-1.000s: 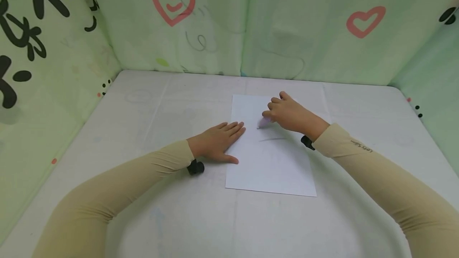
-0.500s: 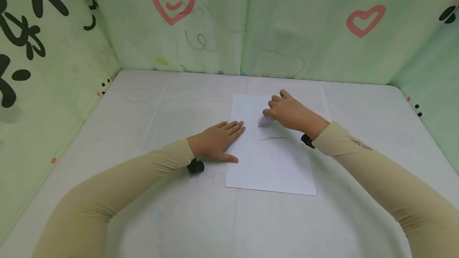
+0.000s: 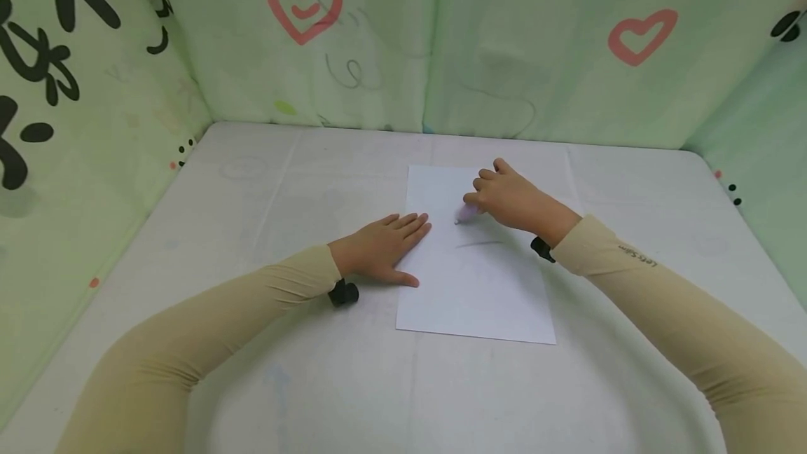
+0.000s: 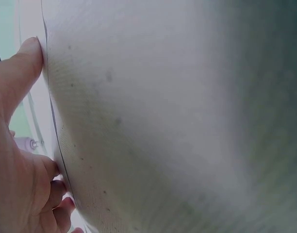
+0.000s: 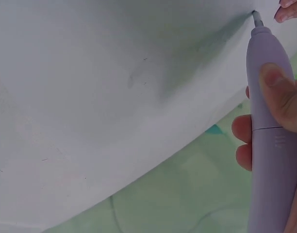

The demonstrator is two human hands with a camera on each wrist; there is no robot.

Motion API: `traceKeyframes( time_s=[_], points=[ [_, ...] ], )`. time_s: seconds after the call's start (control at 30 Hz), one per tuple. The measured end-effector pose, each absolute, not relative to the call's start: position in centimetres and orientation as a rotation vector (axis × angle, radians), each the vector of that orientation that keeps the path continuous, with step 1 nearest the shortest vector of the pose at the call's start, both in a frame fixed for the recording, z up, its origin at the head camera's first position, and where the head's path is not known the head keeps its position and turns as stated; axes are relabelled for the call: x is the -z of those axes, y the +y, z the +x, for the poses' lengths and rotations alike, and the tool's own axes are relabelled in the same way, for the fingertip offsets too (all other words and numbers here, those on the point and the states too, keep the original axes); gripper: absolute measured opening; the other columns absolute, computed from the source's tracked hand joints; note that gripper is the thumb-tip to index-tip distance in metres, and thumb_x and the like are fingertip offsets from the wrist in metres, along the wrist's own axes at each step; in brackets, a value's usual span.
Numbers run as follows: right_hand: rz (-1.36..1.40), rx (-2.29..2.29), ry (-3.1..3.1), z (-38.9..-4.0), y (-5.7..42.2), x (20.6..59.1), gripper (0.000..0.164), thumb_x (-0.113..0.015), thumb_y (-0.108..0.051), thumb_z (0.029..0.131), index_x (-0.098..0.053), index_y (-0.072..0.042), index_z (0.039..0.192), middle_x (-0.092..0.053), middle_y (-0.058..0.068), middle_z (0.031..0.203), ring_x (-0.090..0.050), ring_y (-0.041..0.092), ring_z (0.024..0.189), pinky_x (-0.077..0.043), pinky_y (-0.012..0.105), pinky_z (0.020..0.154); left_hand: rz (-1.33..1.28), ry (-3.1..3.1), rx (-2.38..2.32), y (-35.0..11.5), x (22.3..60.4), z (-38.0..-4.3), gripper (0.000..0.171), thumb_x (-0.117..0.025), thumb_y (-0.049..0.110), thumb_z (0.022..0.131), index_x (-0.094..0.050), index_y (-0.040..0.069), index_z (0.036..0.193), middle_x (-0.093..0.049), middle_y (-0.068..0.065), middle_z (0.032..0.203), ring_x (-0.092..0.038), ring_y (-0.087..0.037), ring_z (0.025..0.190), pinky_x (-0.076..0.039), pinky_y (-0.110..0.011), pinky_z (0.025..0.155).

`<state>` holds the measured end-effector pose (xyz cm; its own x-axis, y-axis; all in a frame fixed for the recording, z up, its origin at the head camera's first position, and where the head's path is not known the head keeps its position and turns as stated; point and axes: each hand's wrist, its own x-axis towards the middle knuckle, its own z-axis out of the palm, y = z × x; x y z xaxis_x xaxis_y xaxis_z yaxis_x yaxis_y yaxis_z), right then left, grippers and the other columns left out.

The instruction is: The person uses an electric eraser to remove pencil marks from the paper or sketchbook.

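Observation:
A white sheet of paper lies on the table, with a short thin grey line on it. My left hand rests flat on its left edge, fingers straight and thumb spread. Above the line, my right hand grips a lavender electric eraser. The right wrist view shows the thumb lying along the thick body of the eraser. Its narrow metal-collared tip meets its shadow on the paper. In the left wrist view, the thumb lies along the paper's edge.
A white cloth with creases covers the table. Green curtains with red hearts and black marks stand at the back and both sides. A small black camera sits under each wrist, the left camera near the paper.
The right hand and the electric eraser have shifted very slightly to the right above the grey line. The left hand and the paper stay in place.

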<state>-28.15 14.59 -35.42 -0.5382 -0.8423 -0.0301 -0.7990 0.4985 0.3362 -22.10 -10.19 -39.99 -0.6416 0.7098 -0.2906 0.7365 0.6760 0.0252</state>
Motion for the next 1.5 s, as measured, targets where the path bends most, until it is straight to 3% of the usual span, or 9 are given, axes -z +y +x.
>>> traceKeyframes(
  time_s=[1.5],
  points=[
    [1.413,0.453,-2.579,-28.42,15.56,35.31,0.023,-0.077,-0.014,0.074,-0.07,-0.014,0.096,-0.066,0.008,0.082,-0.054,0.024,0.078,-0.033,0.039,0.075,1.161,2.613,0.119,-10.26,39.78,-21.99,0.096,-0.044,0.067,0.087,-0.007,0.006,0.152,-0.007,-0.01,0.159,-0.01,-0.025,0.148,-0.014,-0.041,0.119]
  ],
)
